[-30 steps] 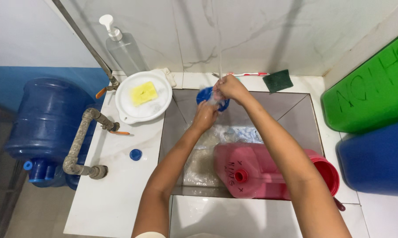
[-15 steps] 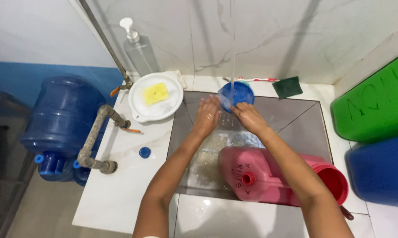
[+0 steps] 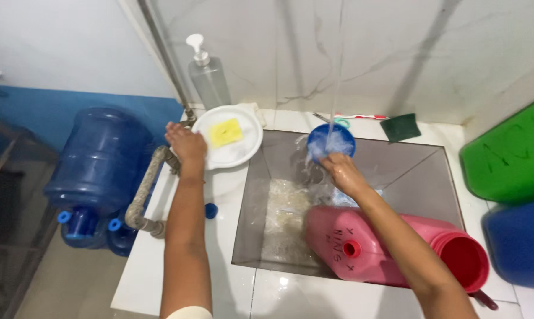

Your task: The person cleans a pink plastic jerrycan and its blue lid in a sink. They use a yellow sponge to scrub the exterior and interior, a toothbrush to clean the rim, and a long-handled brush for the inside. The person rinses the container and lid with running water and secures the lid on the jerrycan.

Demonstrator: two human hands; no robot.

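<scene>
My right hand (image 3: 342, 172) holds a small blue bowl (image 3: 330, 140) under a stream of water (image 3: 336, 71) falling into the tiled sink (image 3: 261, 224). Water splashes over the bowl. My left hand (image 3: 185, 145) reaches left to the pipe valve (image 3: 187, 121) beside a white plate (image 3: 243, 155) that carries a yellow sponge (image 3: 226, 132). Whether its fingers grip the valve I cannot tell. A pink jug (image 3: 391, 248) lies on its side in the sink, below my right arm.
A clear soap pump bottle (image 3: 209, 75) stands behind the plate. A green scouring pad (image 3: 400, 127) lies on the back ledge. Blue water bottles (image 3: 98, 165) stand at left, green (image 3: 509, 156) and blue (image 3: 518, 242) containers at right. A small blue cap (image 3: 210, 210) rests on the counter.
My left hand has left the bowl and moved left to the pipe valve by the white plate. My right hand stays at the blue bowl under the water.
</scene>
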